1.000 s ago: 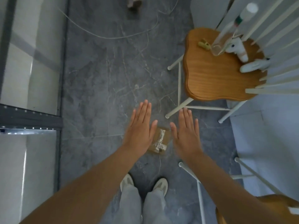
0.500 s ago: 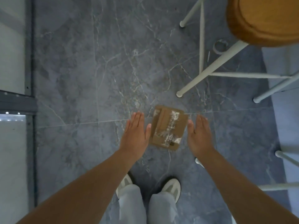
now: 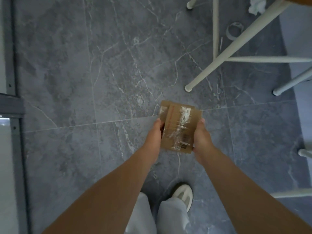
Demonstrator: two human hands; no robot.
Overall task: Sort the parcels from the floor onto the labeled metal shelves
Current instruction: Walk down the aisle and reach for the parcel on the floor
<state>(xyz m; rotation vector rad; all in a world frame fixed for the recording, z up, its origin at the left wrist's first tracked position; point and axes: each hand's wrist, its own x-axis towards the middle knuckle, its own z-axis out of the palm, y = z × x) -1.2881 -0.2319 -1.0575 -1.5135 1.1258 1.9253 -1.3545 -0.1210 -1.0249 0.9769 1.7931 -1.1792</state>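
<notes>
A person looks down at a dark grey stone floor (image 3: 104, 68) with thin white lines in it. Both bare arms reach down in the middle of the view.

The left hand (image 3: 152, 137) and the right hand (image 3: 201, 137) hold a flat brown cardboard parcel (image 3: 179, 127) with shiny clear tape on top. The left hand grips its left edge and the right hand grips its right edge. The fingers of both hands are curled round the parcel, with the thumbs up by the top face. The other fingers go under it and are hidden. The parcel sits between the hands, low over the floor, a bit right of the middle. I cannot tell if it touches the floor. Its far left corner looks like a second layer of cardboard.

Near the bottom are light grey trouser legs (image 3: 170, 215) and a white shoe (image 3: 183, 195).

Far on the right are white chair legs (image 3: 224, 53). Beside them on the floor lie a see-through tape roll (image 3: 234, 30) and a crumpled white paper (image 3: 256, 5).

At the left edge stands a grey metal shelf frame (image 3: 12, 105).
</notes>
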